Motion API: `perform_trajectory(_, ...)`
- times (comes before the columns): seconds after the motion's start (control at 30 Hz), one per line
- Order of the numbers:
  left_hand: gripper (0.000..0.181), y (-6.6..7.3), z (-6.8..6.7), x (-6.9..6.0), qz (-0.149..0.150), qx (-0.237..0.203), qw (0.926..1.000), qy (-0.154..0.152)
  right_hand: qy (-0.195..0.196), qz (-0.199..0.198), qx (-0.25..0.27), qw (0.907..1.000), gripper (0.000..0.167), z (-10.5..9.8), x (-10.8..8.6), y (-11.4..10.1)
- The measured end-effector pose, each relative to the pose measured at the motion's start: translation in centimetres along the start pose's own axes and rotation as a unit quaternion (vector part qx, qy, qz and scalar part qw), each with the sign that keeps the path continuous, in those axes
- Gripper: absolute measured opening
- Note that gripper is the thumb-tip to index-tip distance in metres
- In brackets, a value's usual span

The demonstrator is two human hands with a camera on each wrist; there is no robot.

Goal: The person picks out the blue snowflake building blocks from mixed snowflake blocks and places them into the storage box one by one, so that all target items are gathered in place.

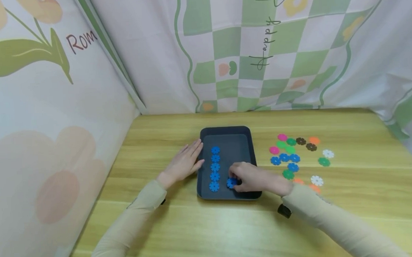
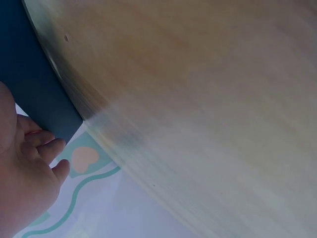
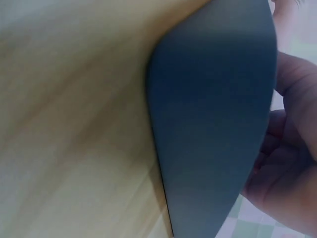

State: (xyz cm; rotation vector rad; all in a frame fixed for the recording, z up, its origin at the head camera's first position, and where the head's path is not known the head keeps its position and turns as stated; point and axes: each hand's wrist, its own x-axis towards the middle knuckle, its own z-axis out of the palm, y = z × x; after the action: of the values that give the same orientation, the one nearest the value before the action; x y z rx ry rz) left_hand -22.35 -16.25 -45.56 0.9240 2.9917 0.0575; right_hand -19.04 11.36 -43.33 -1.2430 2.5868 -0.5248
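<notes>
In the tray's near end, right hand pinching one blue flower disc. Inside tray, left of that: column of five blue discs. Tray's left rim: left hand, fingers straight, thumb apart. Right of tray: loose multicoloured discs. Beyond tray: checked curtain.

Tray free beyond blue discs

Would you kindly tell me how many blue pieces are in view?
10: a column of five blue pieces in the tray, one held by the right hand, four on the table to the tray's right; more could hide under that hand.
</notes>
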Motion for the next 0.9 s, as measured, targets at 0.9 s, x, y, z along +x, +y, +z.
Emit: perform_trajectory(0.9,0.065,0.3,-0.2,-0.1,-0.002,-0.01,0.9999,0.01,0.123,0.019,0.001,0.9922,0.013,-2.2,-2.4,1.2)
